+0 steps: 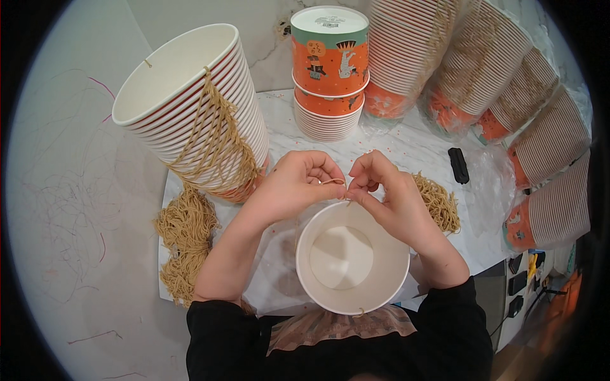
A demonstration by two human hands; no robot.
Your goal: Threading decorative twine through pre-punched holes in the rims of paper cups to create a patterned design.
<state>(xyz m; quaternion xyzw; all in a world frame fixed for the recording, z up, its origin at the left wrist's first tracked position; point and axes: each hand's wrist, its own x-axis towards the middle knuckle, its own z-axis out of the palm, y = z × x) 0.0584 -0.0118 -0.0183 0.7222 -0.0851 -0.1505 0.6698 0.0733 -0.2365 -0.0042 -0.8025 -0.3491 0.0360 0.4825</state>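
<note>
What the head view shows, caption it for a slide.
Left hand and right hand pinch cord at a white-lined bucket.

The right hand [401, 204] partly hid a cord bundle [440, 200]; the upper edge cropped a tall cup stack [406, 44].

I have both bare hands near the middle of my view, fingertips meeting or almost meeting just toward 1 o'clock. My left forearm [229, 260] comes in from 7 o'clock and slants up toward 1, its wrist fairly straight. The left hand [295, 181] shows me its thumb side: the thumb lies stretched toward 3 o'clock, the fingers curl over it, and thumb and index are pinched together at the tips. My right forearm [438, 254] enters from 4 o'clock, angled toward 10. On the right hand [384, 190], the index arches toward 9 and the thumb reaches toward 10; their tips sit close, though I can't make out whether they touch.
</note>
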